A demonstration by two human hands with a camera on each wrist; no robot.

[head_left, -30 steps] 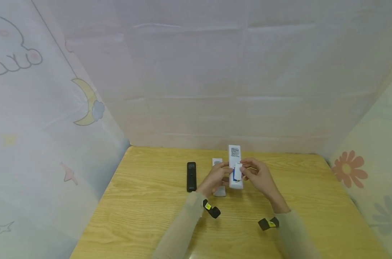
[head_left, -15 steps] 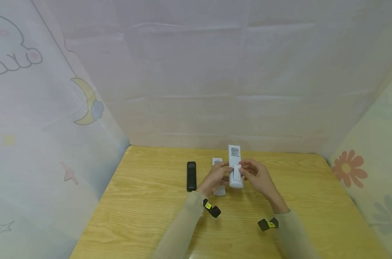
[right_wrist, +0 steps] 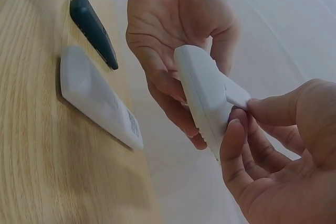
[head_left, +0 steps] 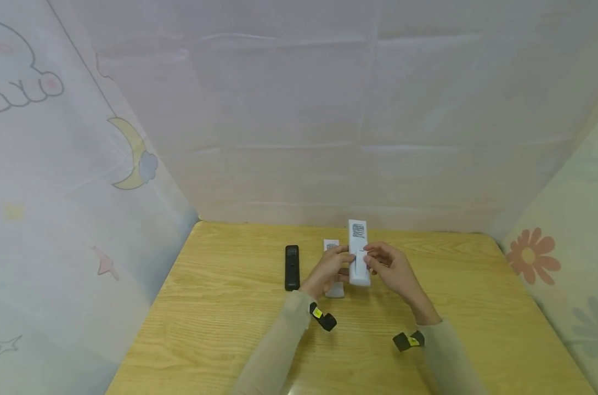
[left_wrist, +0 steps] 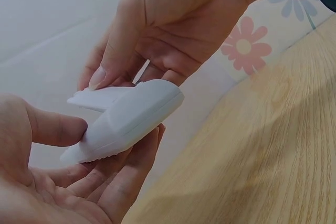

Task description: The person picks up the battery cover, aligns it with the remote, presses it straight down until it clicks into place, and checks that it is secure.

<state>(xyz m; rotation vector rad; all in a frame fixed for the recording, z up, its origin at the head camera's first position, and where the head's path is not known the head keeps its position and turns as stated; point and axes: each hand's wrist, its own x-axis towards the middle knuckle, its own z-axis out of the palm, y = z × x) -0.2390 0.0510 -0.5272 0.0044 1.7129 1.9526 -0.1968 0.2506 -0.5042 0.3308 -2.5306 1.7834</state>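
Note:
A white remote control (head_left: 358,233) is held above the table, its labelled back toward the head camera. My left hand (head_left: 326,271) grips it from the left side, thumb on the back edge and fingers underneath, as the left wrist view shows. My right hand (head_left: 394,270) pinches the white battery cover (head_left: 361,263) between thumb and fingers. The cover (left_wrist: 97,98) lies over the battery compartment, with one end tilted up off the remote in both wrist views. The compartment's inside is hidden beneath it.
A second white remote (right_wrist: 94,95) lies on the wooden table (head_left: 220,318), partly behind my left hand in the head view. Left of it lies a black remote (head_left: 292,269), face down. A cloth-covered wall (head_left: 289,181) rises along the table's far edge.
My right hand has brought the battery cover over the compartment, hiding the blue that showed there a second ago. The left hand and the remote have stayed nearly in place.

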